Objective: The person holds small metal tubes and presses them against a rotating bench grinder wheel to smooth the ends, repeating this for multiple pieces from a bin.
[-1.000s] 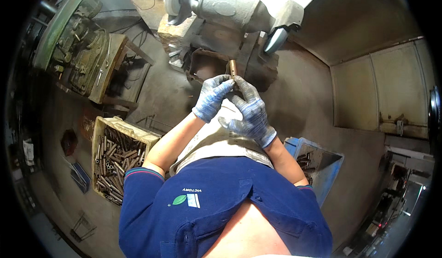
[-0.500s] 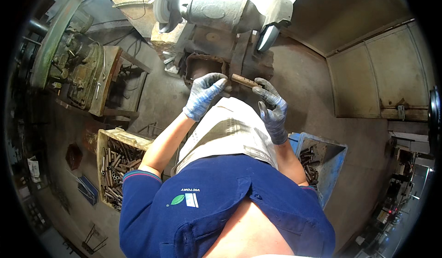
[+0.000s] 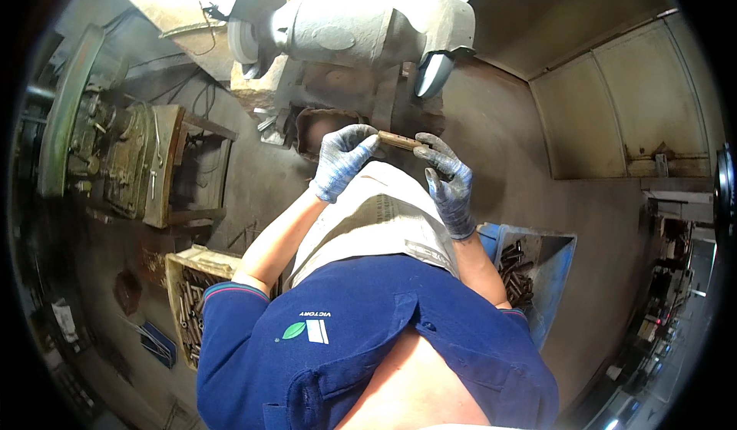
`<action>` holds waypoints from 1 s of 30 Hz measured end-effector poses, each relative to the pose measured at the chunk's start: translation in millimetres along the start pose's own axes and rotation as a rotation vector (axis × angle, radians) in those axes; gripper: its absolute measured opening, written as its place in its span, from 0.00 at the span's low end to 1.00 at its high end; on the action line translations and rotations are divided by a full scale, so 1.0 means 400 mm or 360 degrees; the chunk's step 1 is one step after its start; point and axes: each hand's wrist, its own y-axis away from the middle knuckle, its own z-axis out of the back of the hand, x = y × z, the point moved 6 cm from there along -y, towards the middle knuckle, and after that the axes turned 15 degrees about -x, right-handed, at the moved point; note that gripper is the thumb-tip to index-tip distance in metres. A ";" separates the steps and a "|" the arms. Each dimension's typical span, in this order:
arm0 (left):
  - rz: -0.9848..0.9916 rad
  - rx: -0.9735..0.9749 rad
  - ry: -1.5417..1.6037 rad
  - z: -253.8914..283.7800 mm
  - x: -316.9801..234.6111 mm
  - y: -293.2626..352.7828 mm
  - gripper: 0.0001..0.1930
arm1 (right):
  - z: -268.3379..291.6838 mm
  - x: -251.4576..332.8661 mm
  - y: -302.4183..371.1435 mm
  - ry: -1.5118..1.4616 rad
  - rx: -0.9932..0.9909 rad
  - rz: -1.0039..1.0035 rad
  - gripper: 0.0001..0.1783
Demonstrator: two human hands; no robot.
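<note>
Holding: a brown metal tube (image 3: 398, 140) bridges the gap between two gloved hands, one at each end.
Left hand (image 3: 343, 160): mostly closed, thumb and fingers drawn together at the tube's left end.
Right hand (image 3: 451, 180): partly open, fingertips at the tube's right end, thumb standing apart from it.
Tube's place: raised in front of the person, beyond the apron, its right end a little nearer the body than its left.
Gloves (image 3: 330, 188): blue and white knit, darkened toward the fingertips.
Apron (image 3: 345, 226): pale, covering the lap below the dark blue shirt (image 3: 384, 296).
Grinder (image 3: 338, 34): grey, ahead of the hands and well apart from them, a round wheel (image 3: 242, 42) at its left end.
Cream crate (image 3: 207, 257): by the left arm, holding many metal pieces, partly hidden by the sleeve.
Blue crate (image 3: 554, 276): by the right forearm, dark metal pieces (image 3: 516, 272) heaped at its near left side.
Green-edged machine (image 3: 115, 150): off to the left, beside a wooden-framed stand (image 3: 170, 169).
</note>
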 end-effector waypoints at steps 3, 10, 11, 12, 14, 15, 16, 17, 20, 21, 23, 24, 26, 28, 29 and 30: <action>0.0068 0.0091 0.0042 -0.011 0.002 -0.028 0.09 | 0.005 -0.019 -0.004 -0.0044 -0.0099 -0.0098 0.14; 0.0185 0.0138 -0.0033 -0.026 0.051 -0.094 0.07 | 0.012 -0.034 -0.013 0.0019 -0.0249 0.0043 0.13; 0.0183 0.0119 -0.0058 -0.031 0.055 -0.102 0.07 | 0.012 -0.031 -0.014 0.0026 -0.0279 0.0054 0.13; 0.0181 0.0097 -0.0083 -0.036 0.058 -0.109 0.07 | 0.015 -0.037 -0.011 0.0032 -0.0380 0.0030 0.14; 0.0169 0.0047 -0.0021 -0.050 0.060 -0.121 0.07 | 0.020 -0.049 -0.001 0.0037 -0.0572 -0.0011 0.15; 0.0175 0.0066 0.0052 -0.057 0.072 -0.126 0.07 | 0.021 -0.042 0.000 0.0332 -0.0501 0.0119 0.16; 0.0180 0.0081 0.0126 -0.062 0.094 -0.132 0.07 | 0.027 -0.039 0.002 0.0625 -0.0423 0.0250 0.18; 0.0184 0.0097 0.0192 -0.068 0.099 -0.136 0.07 | 0.027 -0.043 0.005 0.0911 -0.0345 0.0379 0.19; 0.0200 0.0117 0.0163 -0.073 0.120 -0.153 0.07 | 0.027 -0.054 -0.017 0.0836 -0.0390 0.0340 0.18; 0.0210 0.0120 0.0165 -0.073 0.131 -0.161 0.07 | 0.026 -0.051 -0.024 0.0791 -0.0399 0.0311 0.17; 0.0206 0.0100 0.0004 -0.076 0.152 -0.184 0.07 | 0.053 -0.103 -0.036 0.0826 -0.0386 0.0295 0.16; 0.0207 0.0091 -0.0078 -0.083 0.150 -0.196 0.06 | 0.065 -0.129 -0.046 0.0844 -0.0381 0.0284 0.16; 0.0144 0.0077 -0.0090 -0.103 0.123 -0.195 0.06 | 0.083 -0.163 -0.057 0.0632 -0.0420 0.0177 0.15; 0.0027 0.0071 -0.0148 -0.094 0.159 -0.232 0.07 | 0.100 -0.203 -0.068 0.0674 -0.0387 0.0220 0.16; 0.0055 0.0050 -0.0133 -0.101 0.157 -0.241 0.07 | 0.104 -0.211 -0.075 0.0633 -0.0397 0.0187 0.17; 0.0084 0.0030 -0.0119 -0.106 0.155 -0.248 0.07 | 0.106 -0.219 -0.082 0.0594 -0.0406 0.0154 0.17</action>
